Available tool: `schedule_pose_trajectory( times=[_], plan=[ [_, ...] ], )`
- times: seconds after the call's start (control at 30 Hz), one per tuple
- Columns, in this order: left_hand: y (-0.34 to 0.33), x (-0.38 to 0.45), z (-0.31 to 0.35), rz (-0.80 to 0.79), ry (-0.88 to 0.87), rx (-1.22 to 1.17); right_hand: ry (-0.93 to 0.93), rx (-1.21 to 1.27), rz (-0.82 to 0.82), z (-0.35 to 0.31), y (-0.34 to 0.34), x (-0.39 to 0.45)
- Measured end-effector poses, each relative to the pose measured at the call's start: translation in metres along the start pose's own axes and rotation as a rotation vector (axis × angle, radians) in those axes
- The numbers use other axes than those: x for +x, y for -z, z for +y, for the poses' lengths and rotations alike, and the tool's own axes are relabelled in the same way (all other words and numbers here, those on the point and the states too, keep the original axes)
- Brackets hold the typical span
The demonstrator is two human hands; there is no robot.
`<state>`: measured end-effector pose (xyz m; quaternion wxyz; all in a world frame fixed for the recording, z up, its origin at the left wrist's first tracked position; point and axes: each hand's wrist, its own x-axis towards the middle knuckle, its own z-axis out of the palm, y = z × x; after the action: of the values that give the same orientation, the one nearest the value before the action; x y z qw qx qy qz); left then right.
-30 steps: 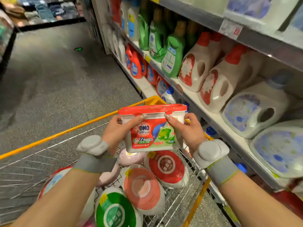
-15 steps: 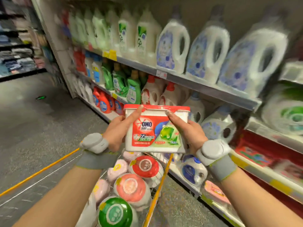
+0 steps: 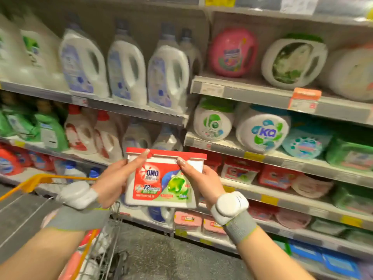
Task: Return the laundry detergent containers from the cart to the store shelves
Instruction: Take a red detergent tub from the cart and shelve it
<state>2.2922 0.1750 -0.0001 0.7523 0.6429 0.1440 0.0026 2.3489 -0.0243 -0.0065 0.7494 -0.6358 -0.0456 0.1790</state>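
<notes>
I hold a white OMO detergent box with a red lid in front of me, above the aisle floor and facing the shelves. My left hand grips its left side, thumb on the lid edge. My right hand grips its right side, thumb across the front. Similar red-lidded boxes stand on a shelf just right of the held box. The wire cart with a yellow rim sits at lower left, with several containers inside, mostly hidden by my left arm.
White handled jugs fill the upper left shelf. Round tubs and a pink tub stand on the right shelves. Pink boxes sit on the low shelf. Grey aisle floor lies between cart and shelving.
My view has swung right from the cart toward the shelves. The box stays held in both hands and now faces the shelf of red-lidded boxes; the cart has slid to lower left.
</notes>
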Motion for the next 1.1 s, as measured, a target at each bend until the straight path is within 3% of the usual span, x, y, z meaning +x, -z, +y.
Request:
schedule_pose_trajectory(
  times=[0.3, 0.53, 0.8, 1.0, 1.1],
  plan=[
    [-0.134, 0.035, -0.063, -0.095, 0.104, 0.004, -0.029, 0.006, 0.078, 0.047, 0.152, -0.003],
    [-0.204, 0.08, -0.112, -0.152, 0.126, 0.013, -0.068, -0.032, 0.039, 0.078, 0.239, 0.019],
    [-0.236, 0.157, -0.149, -0.113, 0.165, 0.051, -0.122, 0.081, 0.18, 0.094, 0.282, 0.077],
    [-0.254, 0.222, -0.177, -0.067, 0.245, -0.054, -0.222, -0.097, 0.361, 0.142, 0.318, 0.146],
    [-0.261, 0.246, -0.185, -0.059, 0.276, -0.087, -0.234, -0.108, 0.349, 0.143, 0.327, 0.17]
  ],
)
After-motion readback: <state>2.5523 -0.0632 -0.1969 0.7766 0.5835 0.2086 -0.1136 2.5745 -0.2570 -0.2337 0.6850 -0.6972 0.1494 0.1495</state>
